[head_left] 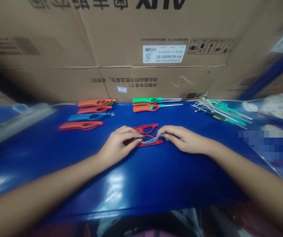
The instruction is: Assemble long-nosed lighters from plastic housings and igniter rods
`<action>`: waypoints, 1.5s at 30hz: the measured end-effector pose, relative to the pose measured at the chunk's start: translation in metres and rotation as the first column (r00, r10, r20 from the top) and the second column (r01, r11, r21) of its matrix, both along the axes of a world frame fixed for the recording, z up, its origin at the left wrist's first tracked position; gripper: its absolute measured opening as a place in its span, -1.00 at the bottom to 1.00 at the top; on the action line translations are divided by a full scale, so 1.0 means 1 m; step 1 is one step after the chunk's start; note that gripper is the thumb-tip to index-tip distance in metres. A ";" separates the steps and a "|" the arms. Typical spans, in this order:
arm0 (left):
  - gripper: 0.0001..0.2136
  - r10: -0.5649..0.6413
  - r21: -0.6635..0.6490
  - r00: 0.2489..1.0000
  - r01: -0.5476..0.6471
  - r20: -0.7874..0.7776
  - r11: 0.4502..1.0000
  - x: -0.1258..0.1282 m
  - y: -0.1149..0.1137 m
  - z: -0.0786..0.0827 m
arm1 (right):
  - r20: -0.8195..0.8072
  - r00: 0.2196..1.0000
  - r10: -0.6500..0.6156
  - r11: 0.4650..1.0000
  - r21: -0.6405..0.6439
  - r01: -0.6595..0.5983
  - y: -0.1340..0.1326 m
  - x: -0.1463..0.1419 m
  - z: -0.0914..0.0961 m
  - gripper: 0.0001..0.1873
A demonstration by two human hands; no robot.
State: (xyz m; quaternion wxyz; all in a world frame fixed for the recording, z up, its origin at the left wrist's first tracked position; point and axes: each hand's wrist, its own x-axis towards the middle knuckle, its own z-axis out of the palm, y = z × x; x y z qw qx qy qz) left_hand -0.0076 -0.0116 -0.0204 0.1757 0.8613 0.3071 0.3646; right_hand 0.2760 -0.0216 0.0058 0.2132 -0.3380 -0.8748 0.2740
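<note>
Two red halves of a gas lighter casing lie on the blue table, the far half point(147, 127) above the near half point(157, 143). Over the near half, thin white and bluish wires point(150, 141) bow between my hands. My left hand point(120, 144) pinches a small dark piece at the left end of the wires, its fingers covering part of the casing. The wires' right end is pinched by my right hand point(184, 139), with a small greyish tip between thumb and forefinger. The exact kind of both small pieces is hard to make out.
Orange, red and blue lighter bodies point(89, 116) lie in a row at back left. Two lighters with metal tubes point(172, 99) rest at back centre. Loose metal rods and teal parts point(225, 113) are piled at back right. A cardboard box point(116, 49) walls off the table's point(141, 184) back.
</note>
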 end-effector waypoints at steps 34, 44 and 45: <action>-0.82 -0.054 -0.037 0.998 0.052 -0.044 0.998 0.000 0.002 -0.001 | 0.162 0.981 -0.105 0.977 0.203 0.071 -0.002 0.001 -0.002 -0.82; -0.83 -0.051 0.005 0.998 0.051 -0.047 0.999 0.001 0.002 -0.002 | 0.228 0.970 -0.085 0.961 0.275 0.019 -0.001 0.000 0.002 -0.86; -0.83 -0.054 0.011 0.997 0.054 -0.050 0.998 0.001 0.002 -0.002 | 0.212 0.973 -0.089 0.965 0.262 0.031 -0.001 0.000 0.002 -0.87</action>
